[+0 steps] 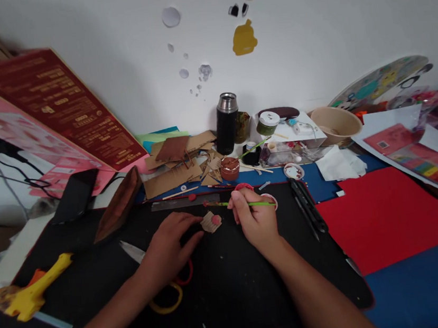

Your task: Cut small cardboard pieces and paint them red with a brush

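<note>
Now brush (261, 203) in right hand (256, 220)

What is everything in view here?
Held slim paintbrush: one, green, centre
Corrugated cardboard piece: one, brown, centre
Metal scissors: one pair, yellow and red, left
Irregular plastic object: one, yellow, far left
Flat mat: one, black, desktop
Flat sheet: one, red, right
Cylindrical bottle: one, black, back centre
Round paint jar: one, reddish, before bottle
Round bowl: one, beige, back right
Cardboard scraps: several, brown, behind mat
Paper cutouts: several, mixed colours, wall
Left hand: one, bare, beside cardboard
Right hand: one, bare, gripping paintbrush
</note>
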`<act>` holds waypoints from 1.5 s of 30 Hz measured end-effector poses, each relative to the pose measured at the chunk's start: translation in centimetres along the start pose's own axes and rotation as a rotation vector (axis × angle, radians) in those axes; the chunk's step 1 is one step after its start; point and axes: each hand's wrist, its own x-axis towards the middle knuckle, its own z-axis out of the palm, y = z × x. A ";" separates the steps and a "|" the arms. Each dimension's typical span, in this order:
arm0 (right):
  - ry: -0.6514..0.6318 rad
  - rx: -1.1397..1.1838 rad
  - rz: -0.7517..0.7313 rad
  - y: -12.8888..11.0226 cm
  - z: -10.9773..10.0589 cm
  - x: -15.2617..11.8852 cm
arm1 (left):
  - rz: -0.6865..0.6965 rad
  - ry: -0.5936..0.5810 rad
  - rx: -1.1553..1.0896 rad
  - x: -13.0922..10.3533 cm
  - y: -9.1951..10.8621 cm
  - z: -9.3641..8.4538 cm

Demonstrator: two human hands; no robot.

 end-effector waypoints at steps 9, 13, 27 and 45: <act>0.002 -0.029 0.008 0.3 0.2 0.0 | -0.011 0.061 -0.120 -0.1 1.5 -1.9; 0.002 -0.011 0.019 0.6 0.3 -0.1 | -0.031 0.041 -0.131 0.3 1.2 -2.2; 0.083 0.093 0.104 0.7 -0.1 -0.8 | -0.051 -0.010 -0.037 1.7 0.3 0.8; 0.080 -0.040 0.053 0.5 -1.9 -2.6 | -0.010 -0.100 0.032 3.9 0.8 2.9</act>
